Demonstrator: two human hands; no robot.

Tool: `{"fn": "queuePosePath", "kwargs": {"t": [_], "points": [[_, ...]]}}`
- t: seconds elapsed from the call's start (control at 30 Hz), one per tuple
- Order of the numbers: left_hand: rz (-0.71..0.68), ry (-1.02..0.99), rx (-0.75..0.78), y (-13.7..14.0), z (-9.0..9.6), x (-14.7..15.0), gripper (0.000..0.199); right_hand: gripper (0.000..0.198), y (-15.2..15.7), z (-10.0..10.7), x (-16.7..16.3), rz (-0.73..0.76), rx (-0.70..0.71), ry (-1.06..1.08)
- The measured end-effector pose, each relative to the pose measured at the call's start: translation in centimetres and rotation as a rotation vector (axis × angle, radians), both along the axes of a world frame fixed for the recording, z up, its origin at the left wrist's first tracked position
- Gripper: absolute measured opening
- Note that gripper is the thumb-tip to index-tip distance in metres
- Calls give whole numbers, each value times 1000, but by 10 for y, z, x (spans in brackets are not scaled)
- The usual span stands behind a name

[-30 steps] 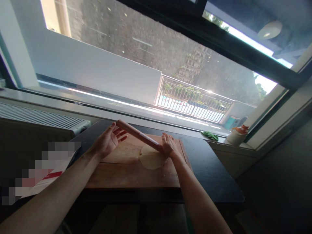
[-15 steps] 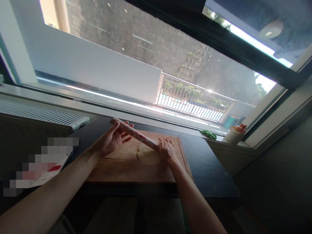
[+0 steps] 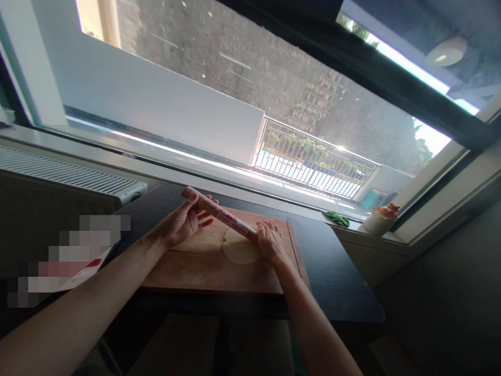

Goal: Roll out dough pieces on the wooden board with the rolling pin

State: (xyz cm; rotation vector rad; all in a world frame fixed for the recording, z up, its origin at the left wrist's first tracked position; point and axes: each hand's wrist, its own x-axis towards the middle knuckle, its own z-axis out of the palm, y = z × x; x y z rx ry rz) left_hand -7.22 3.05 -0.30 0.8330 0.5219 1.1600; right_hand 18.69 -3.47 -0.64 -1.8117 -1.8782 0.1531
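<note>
A pale rolling pin point(image 3: 225, 216) with red printing slants across in front of me, its left end raised. My left hand point(image 3: 182, 224) holds it near that end, thumb on top and the other fingers loosely spread behind. Around the lower right end my right hand point(image 3: 271, 241) is closed, hiding that tip. A flat round of dough point(image 3: 240, 251) lies under the pin's right part, partly covered by the pin and my right hand. Beneath it is a wooden board point(image 3: 219, 279); whether the pin touches the dough I cannot tell.
The board rests on a dark table point(image 3: 336, 282) against the window sill. A green cloth point(image 3: 337, 218) and a white pot point(image 3: 378, 222) with an orange animal-shaped top stand on the sill. A radiator point(image 3: 70, 172) is at left, with a blurred-out item below it.
The view has shifted slightly, moving the scene a little to the right. Both hands keep their hold, and the printing on the rolling pin looks slightly turned. The dough looks the same.
</note>
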Motion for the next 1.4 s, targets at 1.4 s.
{"fn": "queuePosePath", "kwargs": {"t": [1.4], "points": [[313,2,107,0,5,-7,23,46,31,10,1,-171,-92,91]]}}
